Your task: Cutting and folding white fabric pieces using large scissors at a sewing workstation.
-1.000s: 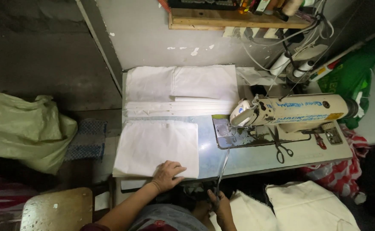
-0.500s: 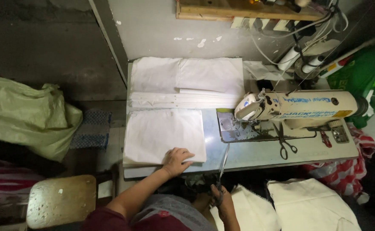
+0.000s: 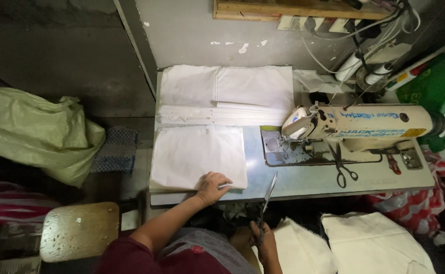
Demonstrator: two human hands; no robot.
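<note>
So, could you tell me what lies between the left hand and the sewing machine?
In the head view, only bare table separates the left hand from the sewing machine; the right hand's scissors point up there.

Table (image 3: 303,180): bare strip along the near edge, between the cloth stack (image 3: 197,156) at the near left corner and the shears (image 3: 343,165) right of centre. The scissors (image 3: 268,195) held in the right hand (image 3: 262,237) cross this strip at the near edge. Left hand (image 3: 211,186) rests on the stack. Sewing machine (image 3: 359,124) fills the right half; folded cloth (image 3: 227,94) covers the far left. Stool (image 3: 79,231) stands off the near left corner.
</note>
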